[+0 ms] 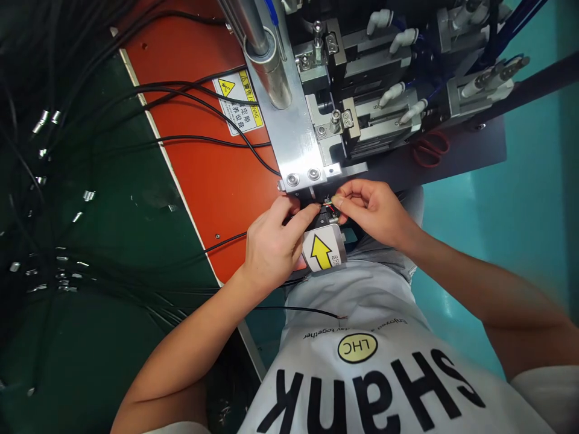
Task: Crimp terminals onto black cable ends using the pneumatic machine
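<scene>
My left hand [274, 241] is closed, its fingertips pinching at a small black fixture [322, 218] under the machine's metal plate [294, 138]. My right hand [368, 211] is closed too, pinching thin coloured wire ends [332, 205] at the same fixture. Both hands meet there, almost touching. Just below them sits a silver tab with a yellow arrow label [323, 250]. A loose black cable with a bared tip [316, 312] lies across my white shirt.
An orange machine base [203, 163] carries a yellow warning sticker [238, 99] and black cables. Pneumatic cylinders and blocks [384, 90] stand behind. Red scissors [429, 147] lie at right. Several black cables with metal ends [58, 199] lie on the green mat at left.
</scene>
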Motion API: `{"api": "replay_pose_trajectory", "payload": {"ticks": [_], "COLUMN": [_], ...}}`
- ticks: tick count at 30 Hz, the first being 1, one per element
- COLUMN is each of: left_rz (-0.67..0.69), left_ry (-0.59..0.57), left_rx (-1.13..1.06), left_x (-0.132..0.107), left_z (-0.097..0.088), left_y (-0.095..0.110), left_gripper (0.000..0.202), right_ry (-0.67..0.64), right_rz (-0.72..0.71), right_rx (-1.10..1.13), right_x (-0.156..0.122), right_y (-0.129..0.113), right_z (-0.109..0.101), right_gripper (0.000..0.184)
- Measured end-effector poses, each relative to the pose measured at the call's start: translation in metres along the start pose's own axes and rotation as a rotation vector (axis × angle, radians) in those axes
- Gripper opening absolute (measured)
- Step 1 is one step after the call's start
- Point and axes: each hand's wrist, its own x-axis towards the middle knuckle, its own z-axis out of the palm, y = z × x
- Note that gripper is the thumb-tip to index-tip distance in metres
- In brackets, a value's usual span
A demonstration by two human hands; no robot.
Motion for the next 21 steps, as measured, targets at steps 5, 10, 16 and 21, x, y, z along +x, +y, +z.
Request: {"api": "replay_pose_trajectory", "payload": {"ticks": [5,10,16,21], "left_rz": [-0.036,-0.024,-0.037,-0.026], "left_ry": [-0.024,-0.024,-0.039,-0.026], "left_rx": [0.007,0.018,0.05,0.065], "left_x": [0.0002,0.0002,-0.0016,-0.0019], "left_z": [-0.001,-0.0013,0.0001,0.0014], "left_y": [0.0013,0.0015,0.0014,0.0012], "left_gripper": [0.032,0.032,0.035,0.033], "right_ry": [-0.005,0.031,0.056,0.086], "right_rz": [-0.013,-0.062,-0.111,-0.123], "right_rx": [-0.012,-0.073,-0.121,-0.15], "right_x": [-0.0003,0.0003,0.0011,-0.0003], "right_y": [-0.0006,0.0037,0.0075,0.0073], "right_z": [-0.0005,0.0002,0.0012,0.0038], "right_gripper": [0.023,0.022,0.019,0.015]}}
